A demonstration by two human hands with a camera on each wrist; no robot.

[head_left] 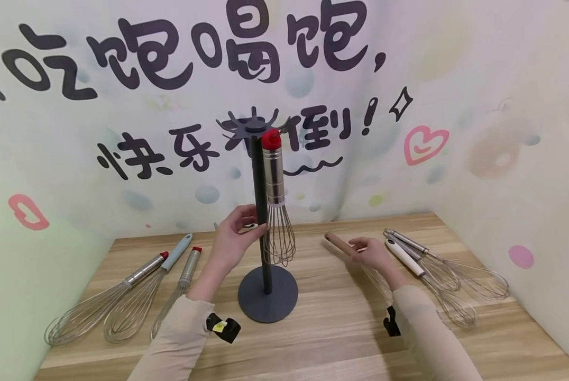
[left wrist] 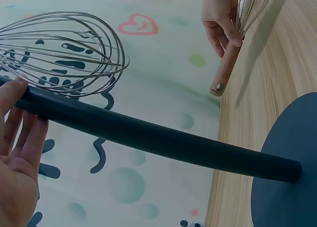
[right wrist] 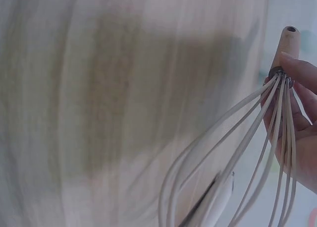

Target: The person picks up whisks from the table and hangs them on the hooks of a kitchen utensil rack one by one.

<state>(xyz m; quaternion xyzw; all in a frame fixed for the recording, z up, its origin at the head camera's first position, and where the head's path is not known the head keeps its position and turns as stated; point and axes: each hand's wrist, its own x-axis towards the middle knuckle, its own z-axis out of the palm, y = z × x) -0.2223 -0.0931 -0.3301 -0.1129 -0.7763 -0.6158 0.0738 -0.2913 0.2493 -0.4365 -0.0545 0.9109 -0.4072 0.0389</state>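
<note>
A dark stand (head_left: 268, 306) with a round base, a slim pole and a ring of hooks on top stands mid-table. From one hook hangs a steel whisk (head_left: 275, 177) with a red end cap, wires down. My left hand (head_left: 232, 238) holds the pole below mid-height, thumb and fingers around it, beside the hanging whisk's wires. Right of the stand, my right hand (head_left: 372, 253) grips a whisk with a wooden handle (left wrist: 226, 68), pinching it where handle and wires meet. Its wires (right wrist: 267, 113) point back toward me, and the left wrist view shows it raised off the tabletop.
Left on the wooden table (head_left: 322, 338) lie a long red-capped whisk (head_left: 141, 270), a light-blue-handled whisk (head_left: 177, 251) and a smaller red-capped whisk (head_left: 189, 267). At the right, a white-handled whisk (head_left: 405, 257) lies beside steel whisks (head_left: 410, 241). A printed cloth backdrop (head_left: 351, 185) rises behind.
</note>
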